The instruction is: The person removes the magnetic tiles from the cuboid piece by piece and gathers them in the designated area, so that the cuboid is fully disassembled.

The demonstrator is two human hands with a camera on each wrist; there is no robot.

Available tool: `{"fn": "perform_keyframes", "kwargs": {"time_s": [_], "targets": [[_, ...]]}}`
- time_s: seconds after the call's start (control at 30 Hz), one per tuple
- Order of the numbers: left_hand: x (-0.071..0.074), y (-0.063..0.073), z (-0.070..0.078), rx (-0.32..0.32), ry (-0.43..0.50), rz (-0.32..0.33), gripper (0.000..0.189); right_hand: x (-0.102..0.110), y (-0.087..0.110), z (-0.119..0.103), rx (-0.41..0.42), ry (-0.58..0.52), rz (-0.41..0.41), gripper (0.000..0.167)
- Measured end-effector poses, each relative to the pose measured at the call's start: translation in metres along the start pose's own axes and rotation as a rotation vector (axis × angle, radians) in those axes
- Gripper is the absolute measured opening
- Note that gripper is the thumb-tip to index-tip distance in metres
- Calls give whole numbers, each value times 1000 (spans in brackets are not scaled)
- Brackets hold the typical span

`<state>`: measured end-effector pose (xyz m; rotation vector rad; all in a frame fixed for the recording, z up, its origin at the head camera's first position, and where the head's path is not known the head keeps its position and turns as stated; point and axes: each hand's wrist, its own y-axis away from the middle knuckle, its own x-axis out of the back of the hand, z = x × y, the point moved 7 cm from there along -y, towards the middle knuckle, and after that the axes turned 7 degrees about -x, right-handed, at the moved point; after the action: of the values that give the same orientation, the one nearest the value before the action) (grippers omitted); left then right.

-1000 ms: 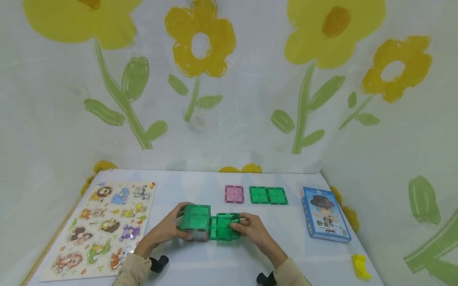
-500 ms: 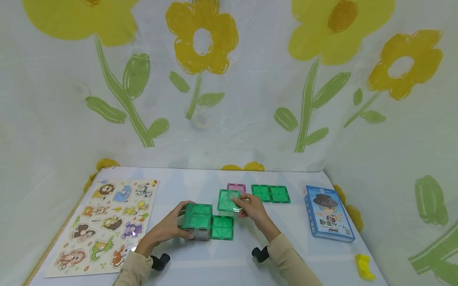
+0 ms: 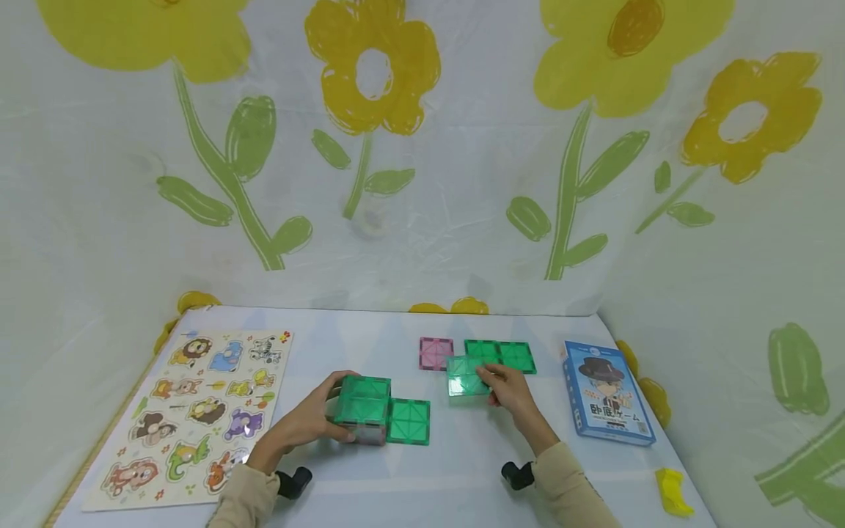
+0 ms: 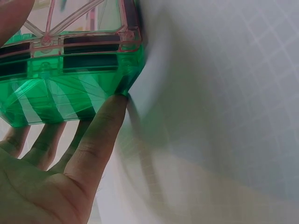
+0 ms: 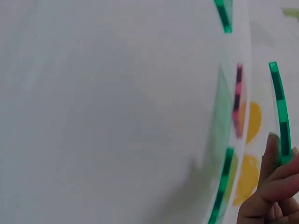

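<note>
A box-shaped block of magnetic tiles [image 3: 363, 400], green above with a pinkish lower side, stands on the table. My left hand [image 3: 306, 419] grips it from the left, thumb on the near side; in the left wrist view the fingers [image 4: 96, 140] reach across its green part. A flat green magnetic tile [image 3: 410, 422] lies against the block's right side. My right hand [image 3: 511, 392] pinches another green magnetic tile [image 3: 467, 375] by its right edge, held above the table. In the right wrist view that tile appears edge-on between thumb and fingers.
Behind the held tile lie a pink tile [image 3: 436, 353] and two joined green tiles [image 3: 517, 357]. An animal puzzle board [image 3: 191, 418] covers the left side. At right are a blue card-game box [image 3: 607, 396] and a small yellow piece [image 3: 673, 493].
My right hand has lifted the green tile off the flat one beside the block and carried it back and to the right. My left hand stays on the block.
</note>
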<state>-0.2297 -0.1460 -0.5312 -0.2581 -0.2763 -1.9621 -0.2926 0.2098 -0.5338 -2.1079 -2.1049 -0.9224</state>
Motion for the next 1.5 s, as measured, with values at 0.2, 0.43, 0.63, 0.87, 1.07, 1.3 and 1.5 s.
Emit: {"fn": "perform_keyframes", "kwargs": {"time_s": [0.2, 0.43, 0.63, 0.87, 1.07, 1.3, 1.5], "targets": [[2, 0, 0, -3, -12, 1, 102, 37, 6, 29, -47, 58, 57, 50], [1, 0, -1, 4, -4, -3, 103, 68, 8, 48, -73, 148, 80, 46], [0, 0, 0, 5, 2, -4, 103, 82, 10, 60, -105, 171, 71, 48], [0, 0, 0, 11, 5, -4, 103, 88, 11, 67, -105, 201, 119, 49], [0, 0, 0, 18, 3, -1, 103, 92, 16, 62, -74, 258, 175, 49], [1, 0, 1, 27, -3, 3, 103, 93, 18, 51, -27, 397, 205, 48], [0, 0, 0, 26, 12, -5, 103, 93, 17, 46, -12, 501, 193, 46]]}}
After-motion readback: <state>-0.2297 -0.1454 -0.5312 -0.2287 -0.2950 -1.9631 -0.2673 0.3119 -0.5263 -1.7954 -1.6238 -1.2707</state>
